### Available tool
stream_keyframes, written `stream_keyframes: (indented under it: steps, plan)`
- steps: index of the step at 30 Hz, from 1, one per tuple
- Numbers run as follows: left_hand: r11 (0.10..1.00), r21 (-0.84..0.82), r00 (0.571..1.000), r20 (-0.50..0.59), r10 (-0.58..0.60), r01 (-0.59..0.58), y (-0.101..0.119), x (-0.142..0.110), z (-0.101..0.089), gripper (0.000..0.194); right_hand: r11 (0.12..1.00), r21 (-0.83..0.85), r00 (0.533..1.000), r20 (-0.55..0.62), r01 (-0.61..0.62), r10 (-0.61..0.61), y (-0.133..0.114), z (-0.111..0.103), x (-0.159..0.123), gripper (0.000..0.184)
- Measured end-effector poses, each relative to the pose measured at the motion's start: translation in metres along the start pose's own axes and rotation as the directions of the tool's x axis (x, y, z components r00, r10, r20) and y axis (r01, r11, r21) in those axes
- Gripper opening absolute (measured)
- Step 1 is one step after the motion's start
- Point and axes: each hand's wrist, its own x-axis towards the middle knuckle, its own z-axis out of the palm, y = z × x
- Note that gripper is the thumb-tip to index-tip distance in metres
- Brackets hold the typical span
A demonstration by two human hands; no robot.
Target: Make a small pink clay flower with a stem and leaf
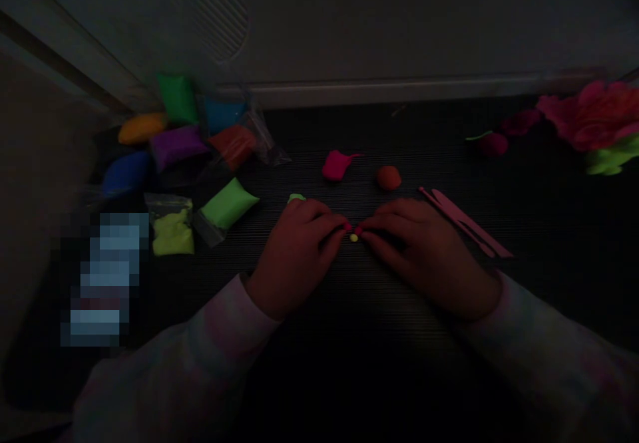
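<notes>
My left hand [302, 253] is closed in a pinch on a small bit of pink clay [348, 227] above the dark table. Facing it, my right hand [422, 250] pinches another small bit of pink clay [358, 230]. Between the fingertips shows a tiny yellow clay piece [354, 238]; whether it touches the pink bits is hard to see. A larger pink clay lump [336, 165] with a thin tail and an orange clay lump [388, 177] lie beyond my hands. Behind my left hand, a light green piece [296, 197] is partly hidden.
Pink modelling tools [466, 223] lie right of my right hand. Several coloured clay packets [178, 145] are grouped at the left, with a light green packet [228, 203] and a yellow-green bag [172, 230] nearer. A blurred-out bright screen [107, 277] is far left. Pink flower shapes [594, 120] stand at right.
</notes>
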Motion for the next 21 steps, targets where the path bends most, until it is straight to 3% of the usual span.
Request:
stream_keyframes:
  steps: [21]
  plan:
    - [1.000,-0.003,0.999,0.041,0.028,-0.027,0.0002,0.0001,-0.0013,0.021,1.000,-0.014,1.000,-0.008,0.000,0.000,-0.0001,0.0007,-0.0007,0.018]
